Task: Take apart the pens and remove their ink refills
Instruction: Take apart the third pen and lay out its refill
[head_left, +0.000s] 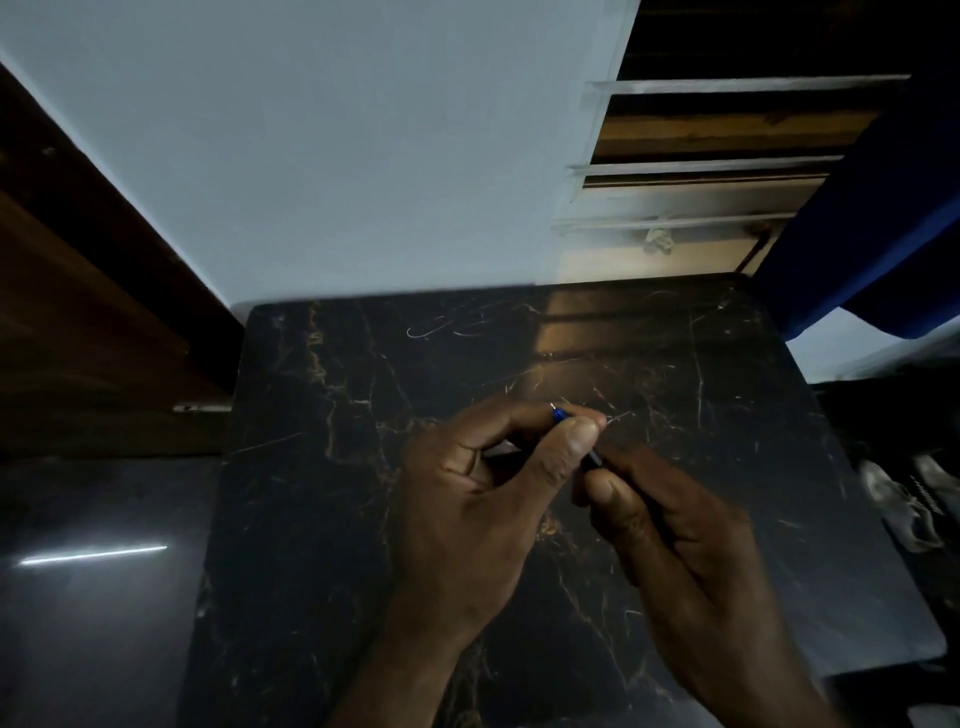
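head view, dim light. both hands are raised above a black marble-patterned table top with gold veins (322, 467), meeting near its centre.

item under work: one slim dark pen (595, 457), held in the air between the two hands, clear of the table surface, lying on a slant from upper left to lower right. most of its length is hidden by the fingers.

left hand (467, 499): thumb (571, 441) and forefinger pressed together, pinching the pen at its blue front section (559, 414); a small silver point shows just beyond the blue part. the remaining fingers are curled under the palm.

right hand (675, 535): thumb (605, 491) laid against the dark barrel, the other fingers curled round it from behind. how far the barrel runs into the palm cannot be told.

surroundings: pale blue wall (337, 156) behind the table, louvred window (701, 171) at upper right, dark blue cloth (893, 234) beside it, brown wooden furniture (78, 312) at left, glossy dark floor (93, 597) below.
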